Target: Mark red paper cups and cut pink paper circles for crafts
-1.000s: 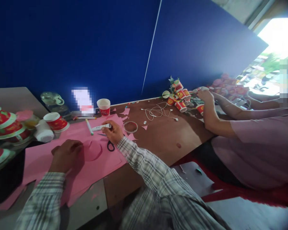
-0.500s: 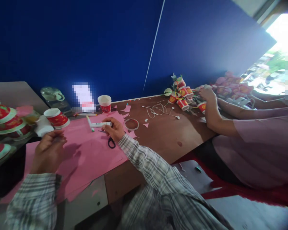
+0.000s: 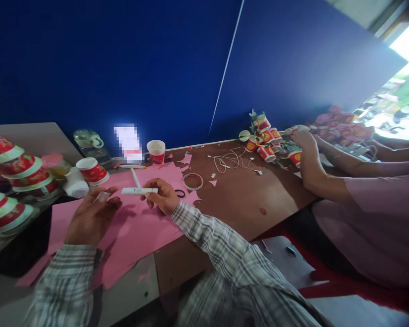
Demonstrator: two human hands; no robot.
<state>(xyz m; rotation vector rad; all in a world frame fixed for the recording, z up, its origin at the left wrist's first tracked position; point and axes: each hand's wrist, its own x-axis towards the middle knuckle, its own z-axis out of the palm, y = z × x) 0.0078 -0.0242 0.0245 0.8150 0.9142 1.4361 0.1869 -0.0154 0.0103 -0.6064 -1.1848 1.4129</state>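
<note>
My right hand [image 3: 162,195] pinches a white marker-like tube [image 3: 131,191] with small print on its side, holding it level over the pink paper [image 3: 136,227]. To the left, my left hand [image 3: 93,213] has its fingers curled around a small translucent whitish piece [image 3: 103,196], which looks like a cap. A gap separates this piece from the tube's end. Behind the tube lies a slim white pen [image 3: 135,177], partly covered. Past my right fingers, a black scissors handle [image 3: 180,193] shows; the blades are hidden.
Red paper cups stand in stacks [image 3: 25,168] at left, with a cup [image 3: 156,152] behind the paper. A glass jar [image 3: 88,141] and lit phone [image 3: 128,143] stand by the blue wall. Wire coil [image 3: 192,181], white cable [image 3: 230,159] and paper-cup bundle [image 3: 264,138] lie rightward, near a co-worker's hand [image 3: 303,136].
My right hand has lifted the white tube off the paper area. My left hand has moved right toward it, and the whitish piece now shows in its fingers. The view has shifted slightly.
</note>
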